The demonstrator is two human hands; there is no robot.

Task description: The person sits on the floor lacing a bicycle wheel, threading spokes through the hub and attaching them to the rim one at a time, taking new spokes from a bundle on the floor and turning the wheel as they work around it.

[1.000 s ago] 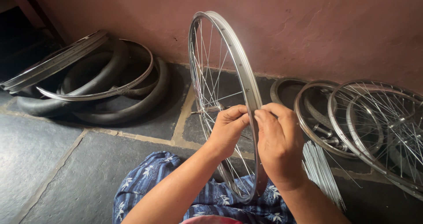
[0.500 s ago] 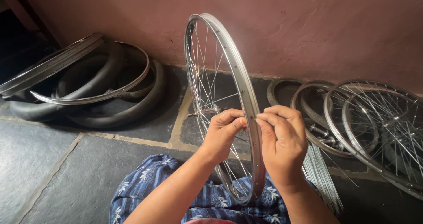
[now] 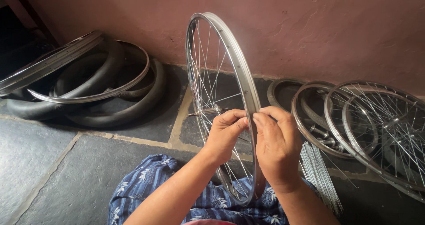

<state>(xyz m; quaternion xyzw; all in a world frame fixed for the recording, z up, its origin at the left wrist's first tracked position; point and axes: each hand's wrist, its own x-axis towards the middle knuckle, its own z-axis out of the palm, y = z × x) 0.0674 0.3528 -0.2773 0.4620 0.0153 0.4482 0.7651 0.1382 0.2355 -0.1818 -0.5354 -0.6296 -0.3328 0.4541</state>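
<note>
Place: a small bicycle repair workshop, work done on the floor.
Floor: dark stone slabs (image 3: 40, 158).
Wall: rough pink plaster (image 3: 336, 30).
Stock: black tyres (image 3: 115, 110), loose rims (image 3: 66, 59), spoked wheels (image 3: 380, 127), a bundle of spokes (image 3: 318, 176).

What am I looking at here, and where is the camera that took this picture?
The camera sits on a person's head and looks down, so the two bare arms reaching in from below are that person's own. An upright spoked bicycle wheel stands on its edge over their lap, which is covered in blue flowered cloth. The left hand and the right hand both pinch at its metal rim, fingertips close together. What they grip there is too small to tell. On the stone floor, black tyres and bare rims lie at the left. More spoked wheels lean by the pink wall at the right, with a bundle of loose spokes beside them.
</note>
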